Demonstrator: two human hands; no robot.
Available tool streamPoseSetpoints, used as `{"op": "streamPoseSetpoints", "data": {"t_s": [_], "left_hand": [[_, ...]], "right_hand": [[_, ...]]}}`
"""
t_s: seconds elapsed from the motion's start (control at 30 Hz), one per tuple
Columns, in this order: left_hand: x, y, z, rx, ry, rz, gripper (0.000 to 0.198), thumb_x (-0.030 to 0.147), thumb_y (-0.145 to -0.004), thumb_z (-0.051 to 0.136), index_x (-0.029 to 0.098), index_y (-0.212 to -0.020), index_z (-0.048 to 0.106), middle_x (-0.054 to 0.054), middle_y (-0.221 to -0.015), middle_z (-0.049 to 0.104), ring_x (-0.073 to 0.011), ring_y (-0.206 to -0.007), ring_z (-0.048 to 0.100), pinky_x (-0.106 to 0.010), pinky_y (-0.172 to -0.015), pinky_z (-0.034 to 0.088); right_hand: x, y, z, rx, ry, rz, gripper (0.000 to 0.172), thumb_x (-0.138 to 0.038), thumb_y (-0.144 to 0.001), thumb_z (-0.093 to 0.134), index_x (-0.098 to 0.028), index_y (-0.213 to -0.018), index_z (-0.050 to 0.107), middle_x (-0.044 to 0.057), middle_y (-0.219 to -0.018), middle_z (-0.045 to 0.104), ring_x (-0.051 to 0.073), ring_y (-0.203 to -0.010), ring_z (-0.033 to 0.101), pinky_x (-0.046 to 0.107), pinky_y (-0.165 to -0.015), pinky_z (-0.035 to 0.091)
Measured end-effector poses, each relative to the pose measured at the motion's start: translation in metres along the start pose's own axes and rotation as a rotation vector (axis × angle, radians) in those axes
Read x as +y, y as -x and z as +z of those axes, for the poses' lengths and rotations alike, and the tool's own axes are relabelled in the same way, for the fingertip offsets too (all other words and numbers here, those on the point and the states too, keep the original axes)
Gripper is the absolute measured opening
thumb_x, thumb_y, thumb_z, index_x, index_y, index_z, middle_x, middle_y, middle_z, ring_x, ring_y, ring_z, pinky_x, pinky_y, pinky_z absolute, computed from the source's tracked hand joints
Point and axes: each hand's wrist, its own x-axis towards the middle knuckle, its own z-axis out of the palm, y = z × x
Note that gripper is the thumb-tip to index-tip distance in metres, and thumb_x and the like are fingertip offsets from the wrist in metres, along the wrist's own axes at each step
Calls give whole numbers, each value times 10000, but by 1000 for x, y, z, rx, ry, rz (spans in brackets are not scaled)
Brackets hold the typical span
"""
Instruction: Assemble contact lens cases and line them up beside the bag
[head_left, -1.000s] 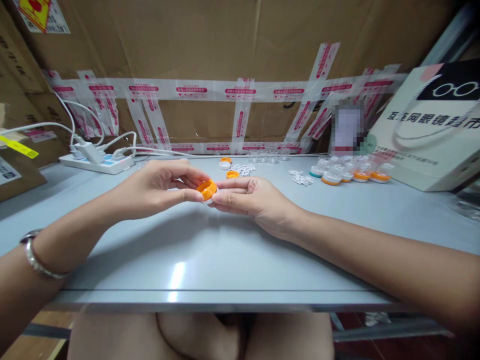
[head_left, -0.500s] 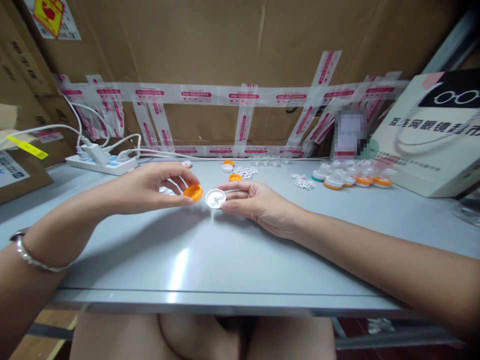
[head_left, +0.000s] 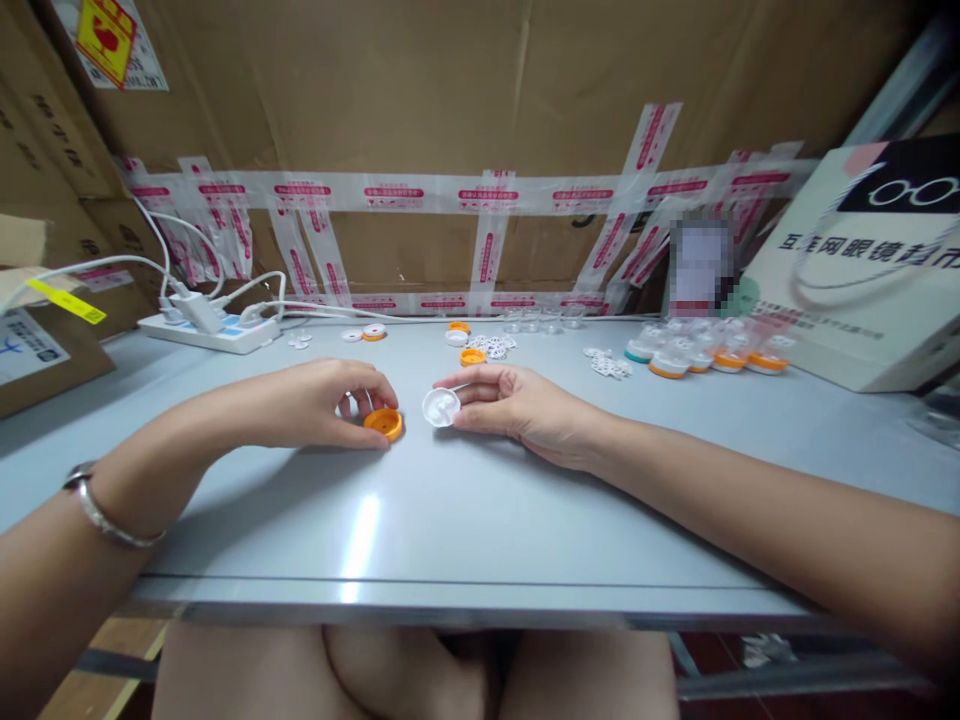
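Observation:
My left hand (head_left: 319, 405) rests on the grey table (head_left: 465, 520) with its fingers curled round a small orange cap (head_left: 383, 423), which sits on the table surface. Just to its right, my right hand (head_left: 517, 405) pinches a small round white piece (head_left: 440, 407) at its fingertips, held low over the table. The two pieces are a few centimetres apart.
Further back lie more orange and white caps (head_left: 471, 355), a scatter of small white bits (head_left: 491, 345), clear cups (head_left: 544, 320) and a row of finished containers (head_left: 697, 352). A power strip (head_left: 206, 328) with cables is back left, a white box (head_left: 862, 270) back right, cardboard behind.
The orange cap and white piece, joined a second ago, have come apart. My left hand lowered the orange cap onto the table; my right hand kept the white piece.

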Motion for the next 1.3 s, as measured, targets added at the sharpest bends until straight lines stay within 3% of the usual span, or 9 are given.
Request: {"op": "streamPoseSetpoints", "data": {"t_s": [0.2,0.33,0.43,0.53,0.93,1.3], "left_hand": [[2,-1,-1,85,7,24,315,464,-774,615,222,-968,667,-18,-949,682,-173,-815,625,-289,-729,509],[3,-1,-1,186,269,116,291,371,-786,636,195,-1018,624,-30,-1005,690,-168,-904,655,-300,-843,529],[6,-4,3,185,500,152,290,297,-789,642,179,-1048,586,-46,-1024,696,-175,-926,674,-301,-835,554],[8,-7,7,180,590,157,268,244,-777,651,166,-1024,581,-56,-980,711,-191,-909,688,-300,-798,573],[5,-12,11,260,523,166,277,276,-749,687,180,-991,595,-51,-983,719,-184,-876,704,-243,-775,586],[12,-9,12,329,345,224,253,314,-780,652,175,-986,606,-64,-1010,711,-210,-894,696,-356,-857,562]], "right_hand": [[0,-2,-2,5,38,6,290,40,-692,660,-155,-901,712,18,-830,729,87,-719,665,246,-808,516],[0,-1,-2,27,82,-16,308,-29,-693,702,-146,-978,708,24,-844,734,85,-712,659,243,-810,501],[-2,2,2,67,123,-61,330,-79,-681,735,-147,-1002,703,23,-848,738,90,-729,660,243,-819,492],[-4,5,7,117,128,-92,336,-87,-660,757,-141,-986,700,27,-840,741,102,-753,671,250,-831,492],[-8,12,16,192,242,-147,278,-138,-672,765,-122,-941,696,73,-884,745,150,-803,689,296,-835,512],[-5,10,14,154,219,-175,262,-146,-649,775,-151,-904,715,33,-804,749,146,-772,686,292,-806,518]]}}
